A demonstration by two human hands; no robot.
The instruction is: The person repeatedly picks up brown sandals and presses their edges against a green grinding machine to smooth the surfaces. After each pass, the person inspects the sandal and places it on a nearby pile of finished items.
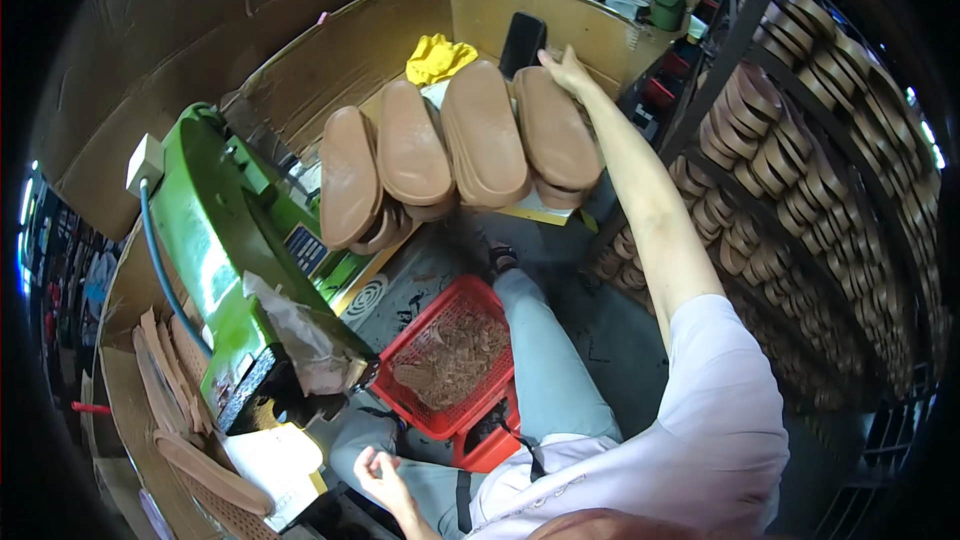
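Note:
My right arm stretches far forward, and my right hand [566, 72] is beside the lower right edge of a black phone [523, 44]. Its visible fingers are apart; whether they touch the phone I cannot tell. Just below that hand is the rightmost of several stacks of brown shoe soles [557, 128]. The stacks stand in a row, rounded ends facing me. My left hand [382, 480] hovers low over my lap, fingers loosely bent and apart, holding nothing visible. Nearest to it is the green machine [205, 240] with a blue cable.
Between my legs and the machine sits a red basket [452, 292] of brown scraps. A yellow cloth [440, 58] lies behind the soles. Cardboard walls [400, 20] surround the bench. At right, a tall rack [700, 105] holds many soles. Loose sole pieces [210, 470] lie at lower left.

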